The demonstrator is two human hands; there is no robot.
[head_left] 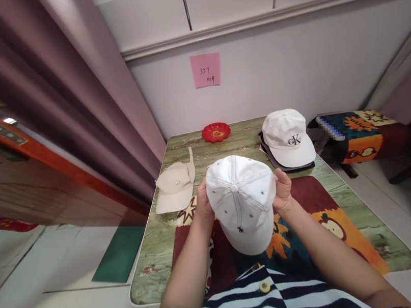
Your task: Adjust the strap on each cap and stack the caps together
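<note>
A white baseball cap (231, 199) with a small dark emblem is held up in front of me, its brim toward my body. My left hand (205, 200) grips its left side and my right hand (282, 191) its right side; the cap hides part of the fingers of both. To the left, a beige cap (173, 182) lies on the table, its strap sticking up at the back. On the right, a white cap with dark letters (286, 134) rests on top of dark headwear (300, 166).
The wood-patterned table (154, 254) carries a colourful mat (311, 189) and a red scalloped dish (216, 132) at the back. A pink note (206, 70) is stuck to the wall. A curtain (103, 87) and wooden door (56, 166) stand left, a patterned stool (361, 138) right.
</note>
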